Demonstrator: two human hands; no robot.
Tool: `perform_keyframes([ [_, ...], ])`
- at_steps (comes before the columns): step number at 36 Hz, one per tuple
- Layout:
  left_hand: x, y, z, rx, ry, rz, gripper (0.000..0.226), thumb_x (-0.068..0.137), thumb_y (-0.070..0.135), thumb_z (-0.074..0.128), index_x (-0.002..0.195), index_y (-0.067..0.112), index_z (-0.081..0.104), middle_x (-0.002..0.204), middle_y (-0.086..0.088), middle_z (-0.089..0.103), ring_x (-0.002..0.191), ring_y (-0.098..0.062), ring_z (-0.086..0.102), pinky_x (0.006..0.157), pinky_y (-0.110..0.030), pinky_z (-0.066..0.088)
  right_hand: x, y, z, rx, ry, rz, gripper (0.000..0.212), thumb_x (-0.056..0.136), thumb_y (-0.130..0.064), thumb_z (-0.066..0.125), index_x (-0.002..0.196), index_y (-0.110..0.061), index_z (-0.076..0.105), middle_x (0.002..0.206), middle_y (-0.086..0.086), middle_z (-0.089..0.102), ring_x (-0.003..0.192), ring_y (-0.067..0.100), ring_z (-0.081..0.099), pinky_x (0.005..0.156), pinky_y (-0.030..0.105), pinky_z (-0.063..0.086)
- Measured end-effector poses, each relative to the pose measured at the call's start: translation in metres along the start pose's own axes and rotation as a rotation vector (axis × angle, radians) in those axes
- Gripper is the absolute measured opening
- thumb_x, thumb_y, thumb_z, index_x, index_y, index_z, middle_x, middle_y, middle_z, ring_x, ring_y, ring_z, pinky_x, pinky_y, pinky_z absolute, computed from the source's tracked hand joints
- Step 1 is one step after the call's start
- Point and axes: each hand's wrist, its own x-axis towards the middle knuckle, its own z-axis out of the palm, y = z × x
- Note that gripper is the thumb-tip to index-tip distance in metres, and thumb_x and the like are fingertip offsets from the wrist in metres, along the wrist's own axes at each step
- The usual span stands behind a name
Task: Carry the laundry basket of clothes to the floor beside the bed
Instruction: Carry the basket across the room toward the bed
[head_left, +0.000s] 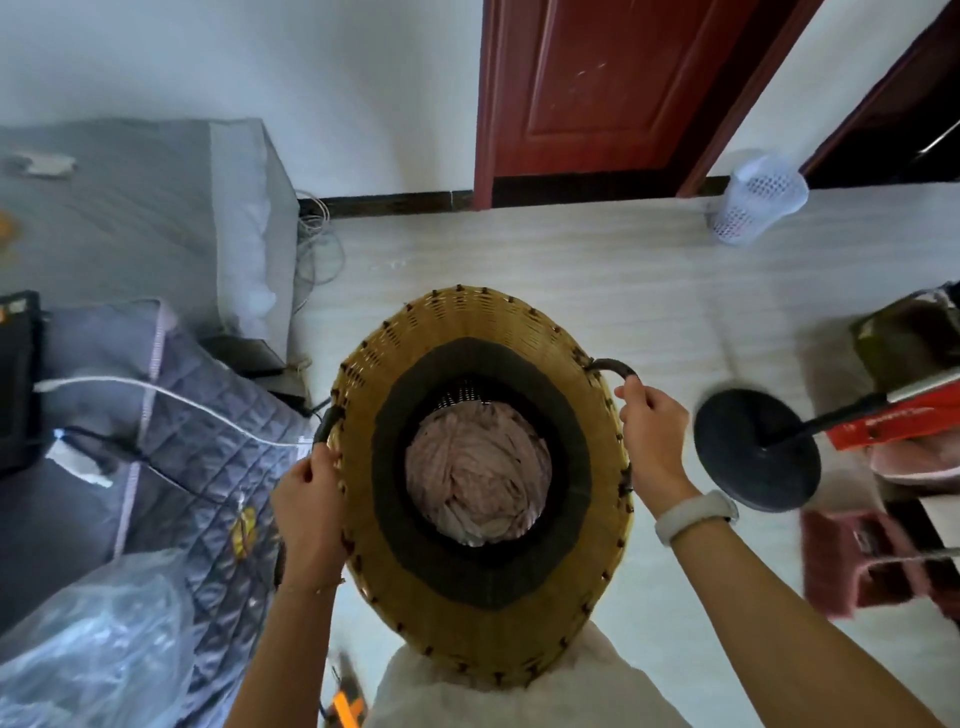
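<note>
Head view showed the laundry basket (483, 587) held at centre, pink clothes (478, 475) inside; my left hand (309, 506) and right hand (652, 434) gripped its side handles. I judged it stiff, light. Bed (156, 208) at ten o'clock.

We are looking down at a pale floor (597, 270), with a white perforated bin (756, 200) sitting on it near the red door (587, 88) and a black round stand base (756, 449) resting on it at right. A loose coil of cable (317, 249) is lying by the wall. At left, the grey bed (130, 208) is carrying a quilted grey cover (208, 415), a white cord (156, 392) and a clear plastic bag (93, 639).
</note>
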Motion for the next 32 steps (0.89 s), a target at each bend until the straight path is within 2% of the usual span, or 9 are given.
perform_keyframes([
  [3, 0.045, 0.018, 0.012, -0.015, -0.003, -0.043, 0.036, 0.092, 0.027, 0.04, 0.06, 0.016, 0.052, 0.062, -0.008, 0.047, 0.065, -0.022, 0.042, 0.06, -0.034, 0.034, 0.029, -0.024, 0.038, -0.015, -0.014, -0.016, 0.047, 0.09, -0.029, 0.045, 0.087, 0.017, 0.054, 0.066, 0.014, 0.042, 0.061, 0.026, 0.035, 0.061, 0.037, 0.032],
  [6, 0.097, 0.037, 0.022, -0.03, 0.018, -0.088, 0.034, 0.089, 0.026, 0.042, 0.06, 0.013, 0.054, 0.064, -0.012, 0.05, 0.066, -0.025, 0.044, 0.064, -0.038, 0.035, 0.055, -0.049, 0.076, -0.036, -0.018, -0.015, 0.044, 0.091, -0.028, 0.044, 0.085, 0.014, 0.057, 0.061, 0.012, 0.041, 0.06, 0.024, 0.037, 0.062, 0.036, 0.034],
  [9, 0.145, 0.058, 0.031, -0.001, 0.016, -0.087, 0.036, 0.087, 0.027, 0.043, 0.069, 0.002, 0.06, 0.068, -0.018, 0.054, 0.067, -0.026, 0.046, 0.064, -0.04, 0.036, 0.082, -0.073, 0.111, -0.036, -0.018, -0.007, 0.043, 0.09, -0.027, 0.045, 0.084, 0.014, 0.058, 0.062, 0.012, 0.042, 0.059, 0.024, 0.036, 0.06, 0.036, 0.033],
  [13, 0.197, 0.09, 0.044, 0.015, 0.001, -0.087, 0.037, 0.088, 0.025, 0.042, 0.067, 0.0, 0.057, 0.061, -0.013, 0.049, 0.063, -0.023, 0.043, 0.062, -0.037, 0.035, 0.114, -0.102, 0.15, -0.035, -0.021, 0.009, 0.039, 0.091, -0.026, 0.045, 0.08, 0.007, 0.061, 0.056, 0.006, 0.042, 0.054, 0.018, 0.036, 0.058, 0.034, 0.034],
  [19, 0.262, 0.134, 0.076, 0.002, -0.021, -0.095, 0.034, 0.09, 0.024, 0.042, 0.064, 0.005, 0.054, 0.059, -0.01, 0.043, 0.057, -0.019, 0.036, 0.056, -0.034, 0.03, 0.164, -0.135, 0.193, -0.033, -0.014, 0.021, 0.034, 0.092, -0.027, 0.043, 0.063, -0.017, 0.057, 0.058, 0.005, 0.045, 0.056, 0.016, 0.039, 0.056, 0.031, 0.036],
  [24, 0.317, 0.168, 0.114, -0.012, 0.002, -0.134, 0.034, 0.089, 0.029, 0.043, 0.064, 0.012, 0.059, 0.062, -0.012, 0.047, 0.065, -0.026, 0.041, 0.064, -0.039, 0.035, 0.226, -0.163, 0.232, -0.045, -0.018, 0.003, 0.041, 0.092, -0.026, 0.043, 0.081, 0.009, 0.061, 0.056, 0.007, 0.043, 0.056, 0.018, 0.038, 0.061, 0.035, 0.036],
  [28, 0.356, 0.201, 0.147, -0.009, 0.026, -0.137, 0.035, 0.091, 0.028, 0.041, 0.059, 0.019, 0.051, 0.068, -0.009, 0.052, 0.07, -0.023, 0.048, 0.073, -0.041, 0.042, 0.285, -0.193, 0.262, -0.052, -0.054, -0.023, 0.041, 0.091, -0.024, 0.044, 0.081, 0.011, 0.06, 0.055, 0.007, 0.043, 0.056, 0.019, 0.037, 0.062, 0.035, 0.035],
  [32, 0.393, 0.234, 0.177, -0.032, 0.091, -0.145, 0.037, 0.092, 0.027, 0.041, 0.057, 0.018, 0.051, 0.063, -0.007, 0.049, 0.067, -0.023, 0.046, 0.068, -0.035, 0.04, 0.346, -0.229, 0.295, -0.057, -0.113, -0.044, 0.043, 0.091, -0.024, 0.045, 0.085, 0.016, 0.059, 0.055, 0.01, 0.04, 0.055, 0.021, 0.033, 0.058, 0.034, 0.031],
])
